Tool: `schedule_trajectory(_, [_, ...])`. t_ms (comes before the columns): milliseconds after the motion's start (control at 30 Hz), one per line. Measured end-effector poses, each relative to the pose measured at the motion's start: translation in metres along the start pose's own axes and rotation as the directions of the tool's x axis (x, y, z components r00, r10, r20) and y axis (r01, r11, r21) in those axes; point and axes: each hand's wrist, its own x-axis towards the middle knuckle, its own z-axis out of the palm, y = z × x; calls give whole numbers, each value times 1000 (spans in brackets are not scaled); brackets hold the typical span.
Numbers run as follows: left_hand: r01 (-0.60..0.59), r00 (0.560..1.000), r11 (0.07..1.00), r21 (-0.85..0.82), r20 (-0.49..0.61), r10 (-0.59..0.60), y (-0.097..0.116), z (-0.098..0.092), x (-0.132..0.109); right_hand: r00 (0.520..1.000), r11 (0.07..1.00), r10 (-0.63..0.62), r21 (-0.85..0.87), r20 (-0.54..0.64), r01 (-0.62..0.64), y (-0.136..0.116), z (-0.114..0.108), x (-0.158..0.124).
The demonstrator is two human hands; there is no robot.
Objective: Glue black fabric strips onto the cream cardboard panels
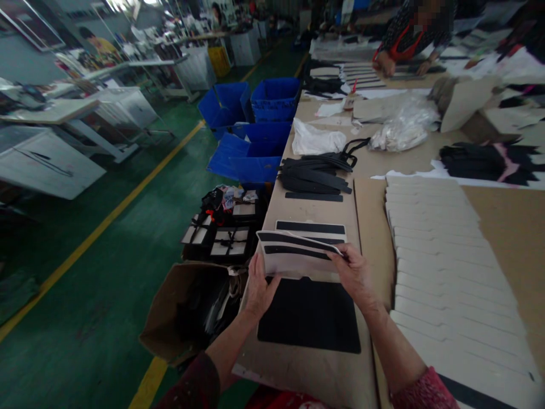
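Observation:
A pale, flexible panel (298,266) with dark strips along its upper part is held up and slightly bent between my two hands. My left hand (259,288) grips its left edge, thumb at the lower front. At the right edge, my right hand (354,274) pinches the panel between thumb and fingers. Below it, a flat black sheet (309,315) lies on the table. Just behind the panel is another pale piece with a black strip (310,228), partly hidden. A single black strip (314,197) lies farther back, beside a pile of black strips (313,173).
Overlapping pale panels (451,272) spread along the table's right side. An open cardboard box (170,318) stands on the floor at left, with blue bins (259,153) farther back. A plastic bag (404,128) lies on the table. Another person (409,42) works at the far end.

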Motion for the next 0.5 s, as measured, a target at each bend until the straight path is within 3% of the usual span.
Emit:
schedule_trajectory(67, [48,995,991,-128,-80,-59,1,-9,11,990,992,-121,30,70,119,-26,-1,-8])
schedule_trajectory(133, [72,992,964,-254,-83,-96,6,-25,21,979,983,-177,72,97,171,-48,-7,-18])
schedule_trajectory(233, [112,994,914,-390,31,-109,20,-53,22,999,985,-21,170,37,15,-60,-23,-36])
schedule_trajectory(300, [186,979,889,-417,155,-132,29,-68,10,984,953,180,248,7,-176,-50,-35,-46])
schedule_trajectory(367, [289,941,878,-381,284,-186,33,-73,-9,932,891,361,287,24,-352,-26,-43,-57])
schedule_trajectory(433, [371,897,878,-303,363,-253,33,-68,-30,874,846,481,227,61,-482,5,-46,-69])
schedule_trajectory(500, [411,876,885,-217,364,-317,28,-56,-49,840,836,539,75,66,-543,37,-44,-80])
